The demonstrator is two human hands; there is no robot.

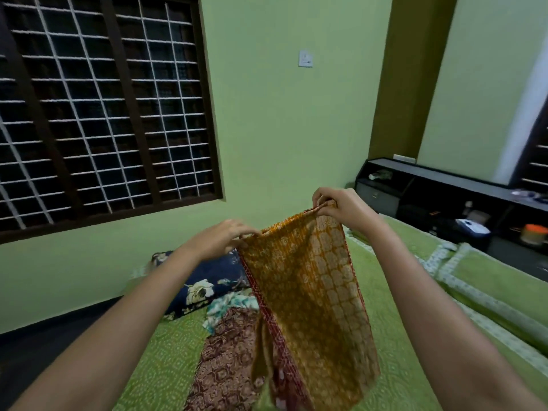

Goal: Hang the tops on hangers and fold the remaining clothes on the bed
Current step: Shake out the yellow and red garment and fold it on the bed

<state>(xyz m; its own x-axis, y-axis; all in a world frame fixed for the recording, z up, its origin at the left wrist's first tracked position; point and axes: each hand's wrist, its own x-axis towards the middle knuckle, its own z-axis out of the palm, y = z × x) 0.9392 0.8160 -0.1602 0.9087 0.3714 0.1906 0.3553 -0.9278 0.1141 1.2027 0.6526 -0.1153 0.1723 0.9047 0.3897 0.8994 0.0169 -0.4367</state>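
forearms: both reach out from the bottom corners of the shot, so they're the closest thing to the camera, stretched forward over the bed (pixel 400 307)

mustard garment: a yellow-orange printed garment (pixel 308 292) with a red patterned border down its left edge hangs in the air between the hands, top edge up, lower end dangling down over the clothes below

left hand: the left hand (pixel 225 237) pinches the top edge at the left corner, fingers curled over the hem, wrist a bit lower than the other side

right hand: the right hand (pixel 338 207) grips the opposite top corner, fingers bunched round the fabric, held higher, so the top edge slopes up to the right

maroon cloth: a maroon printed piece (pixel 228 360) lies loose and unfolded on the bedspread, right under the hanging garment

teal and white piece: a crumpled teal floral item (pixel 228 307) sits just past the maroon one, touching it, also not folded

navy floral thing: dark blue with big cream flowers (pixel 204 280) at the far left edge of the bed, can't tell if it's a pillow or more laundry

hangers: none in view anywhere

progress: honestly looks early, no folded stack or hung top visible, at least two pieces waiting plus the one in hand

step in hand: my guess is it's being held up to sort out which way it goes, then hung or folded, can't tell if it's a top

headboard shelf: dark storage unit (pixel 444 185) at the far right with small bits on it, too blurry to name
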